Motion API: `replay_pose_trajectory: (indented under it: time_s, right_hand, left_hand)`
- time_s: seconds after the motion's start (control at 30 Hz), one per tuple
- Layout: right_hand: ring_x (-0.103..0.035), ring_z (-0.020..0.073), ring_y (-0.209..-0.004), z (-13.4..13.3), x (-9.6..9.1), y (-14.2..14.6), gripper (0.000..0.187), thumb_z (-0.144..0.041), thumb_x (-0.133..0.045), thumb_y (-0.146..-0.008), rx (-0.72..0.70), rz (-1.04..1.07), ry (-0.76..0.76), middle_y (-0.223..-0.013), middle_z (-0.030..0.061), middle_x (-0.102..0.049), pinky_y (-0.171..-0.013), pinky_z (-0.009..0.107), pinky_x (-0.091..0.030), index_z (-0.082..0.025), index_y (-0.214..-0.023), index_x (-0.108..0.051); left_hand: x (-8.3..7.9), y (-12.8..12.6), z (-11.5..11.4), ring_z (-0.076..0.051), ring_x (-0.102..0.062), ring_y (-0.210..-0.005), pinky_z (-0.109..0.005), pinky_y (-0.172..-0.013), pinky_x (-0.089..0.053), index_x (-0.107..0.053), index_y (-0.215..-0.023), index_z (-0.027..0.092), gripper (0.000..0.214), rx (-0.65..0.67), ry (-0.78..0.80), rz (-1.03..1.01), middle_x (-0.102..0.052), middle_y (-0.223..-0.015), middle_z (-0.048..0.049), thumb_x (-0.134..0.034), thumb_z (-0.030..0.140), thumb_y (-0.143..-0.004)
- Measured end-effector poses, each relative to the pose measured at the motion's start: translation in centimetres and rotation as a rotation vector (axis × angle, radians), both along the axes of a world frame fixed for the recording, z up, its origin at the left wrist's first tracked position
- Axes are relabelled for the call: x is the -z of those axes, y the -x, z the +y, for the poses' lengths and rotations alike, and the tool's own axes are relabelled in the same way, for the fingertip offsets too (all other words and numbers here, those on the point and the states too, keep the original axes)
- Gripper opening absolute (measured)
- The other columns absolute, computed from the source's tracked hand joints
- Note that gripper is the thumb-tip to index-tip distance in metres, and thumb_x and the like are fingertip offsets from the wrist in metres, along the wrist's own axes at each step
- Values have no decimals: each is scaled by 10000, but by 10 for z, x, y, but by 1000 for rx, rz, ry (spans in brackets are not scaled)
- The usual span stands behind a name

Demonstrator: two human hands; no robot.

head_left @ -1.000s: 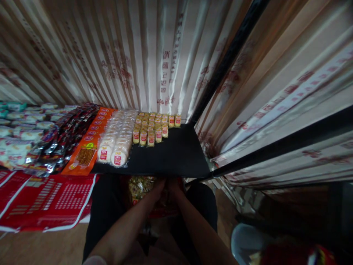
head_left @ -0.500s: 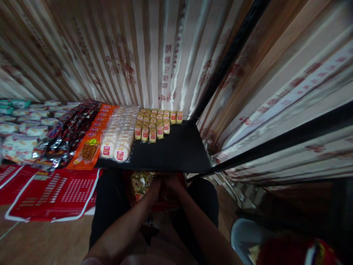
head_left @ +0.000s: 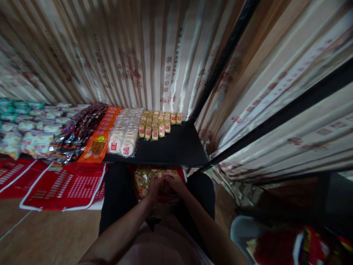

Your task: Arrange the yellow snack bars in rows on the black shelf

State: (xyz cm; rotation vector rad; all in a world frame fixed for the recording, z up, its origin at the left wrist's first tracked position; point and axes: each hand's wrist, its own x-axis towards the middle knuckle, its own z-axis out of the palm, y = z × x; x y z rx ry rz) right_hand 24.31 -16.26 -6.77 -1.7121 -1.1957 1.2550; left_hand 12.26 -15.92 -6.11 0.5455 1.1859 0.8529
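Between my knees sits a red basket (head_left: 180, 172) full of small shiny yellow-wrapped snack packets (head_left: 141, 180). Over it, my left hand (head_left: 154, 185) and my right hand (head_left: 174, 180) meet with curled fingers. A small yellowish snack packet (head_left: 160, 175) shows at the left fingertips, and the right fingers touch it or lie close beside it; dim light hides the exact grip. Just beyond, on the black shelf (head_left: 182, 147), similar yellow snack packets (head_left: 154, 132) stand in staggered rows with red labels.
Left along the shelf lie round white crackers in clear wrap (head_left: 127, 147), orange snack bags (head_left: 96, 147), dark shiny packs (head_left: 82, 125) and white bags (head_left: 37, 141). Red baskets (head_left: 68, 184) with white handles are below. Pleated curtains and a black post (head_left: 217, 70) bound the shelf. A pale tub (head_left: 239, 232) stands right.
My view has shifted slightly, showing more of the basket. Both hands have risen a little from deeper in it, and a yellowish packet now shows at the fingertips.
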Motion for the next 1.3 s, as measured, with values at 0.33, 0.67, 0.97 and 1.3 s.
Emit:
replay_pose_trajectory:
  time_s: [0.33, 0.67, 0.97, 1.3]
  right_hand:
    - [-590, 140, -643, -9, -38, 3, 282, -318, -622, -612, 132, 273, -20, -696, -4, -623, -643, 273, -472, -181, -854, -575]
    - [-621, 170, -759, -3, -80, -12, 393, -462, -667, -627, 61, 324, -117, -822, 33, -670, -705, 295, -475, -191, -901, -595]
    - [-631, 182, -777, 38, -83, -41, 337, -371, -671, -602, 212, 270, -234, -839, 51, -680, -769, 319, -479, -189, -878, -606]
    - [-626, 174, -777, 109, -68, -69, 268, -297, -567, -662, 298, -17, -269, -840, 39, -667, -756, 308, -492, -207, -913, -599]
  left_hand:
    - [-34, 3, 4, -122, -567, -594, -230, -580, -431, -590, -773, 153, 283, -33, -126, -73, -622, -654, 2, -607, 324, -548]
    - [-74, -17, 21, -162, -615, -754, -245, -691, -455, -640, -833, 150, 349, -36, -246, -49, -674, -813, -45, -688, 375, -571]
    - [-65, -52, 63, -138, -607, -774, -252, -733, -473, -558, -943, 164, 254, 21, -436, 251, -641, -853, -62, -577, 316, -741]
    - [-81, -80, 100, -203, -505, -1115, -349, -1007, -356, -521, -1152, 149, 409, 173, -699, 740, -552, -1209, -112, -441, 108, -753]
